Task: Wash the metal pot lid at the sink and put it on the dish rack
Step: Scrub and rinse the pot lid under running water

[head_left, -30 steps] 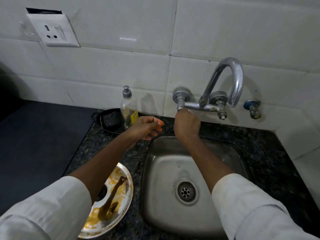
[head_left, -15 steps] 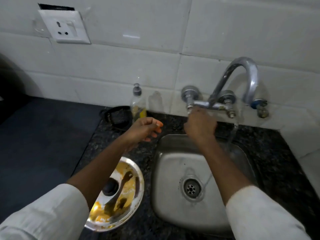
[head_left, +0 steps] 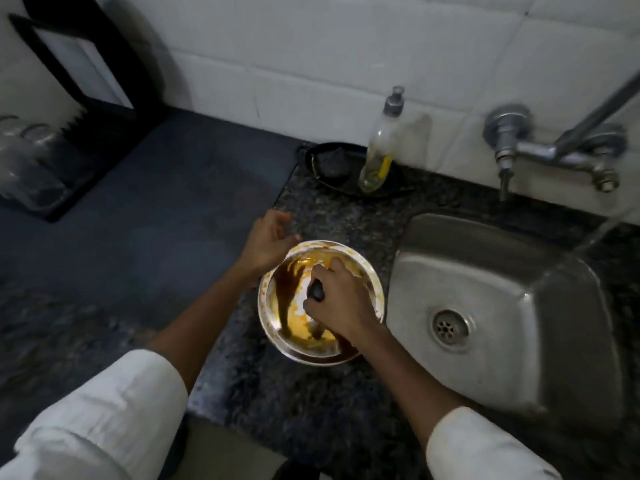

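The metal pot lid (head_left: 287, 327), smeared with yellow and brown food, lies on the dark granite counter just left of the steel sink (head_left: 502, 306). My right hand (head_left: 341, 299) is closed around the lid's black knob at its centre. My left hand (head_left: 266, 240) hovers at the lid's far-left rim, fingers apart, holding nothing. The tap (head_left: 540, 150) sticks out of the tiled wall above the sink, and a thin stream of water runs from its spout at the right. A black dish rack (head_left: 76, 133) holding glassware stands at the far left.
A clear soap dispenser bottle (head_left: 381, 147) stands in a black tray (head_left: 339, 168) with a dark scrubber, behind the lid against the wall. A dark mat (head_left: 138, 216) covers the counter between the rack and the granite. The counter's front edge runs below my arms.
My right hand left the tap handle and came down onto the lid's knob. My left hand dropped to the lid's rim. The view swung left and down, bringing the dish rack in.
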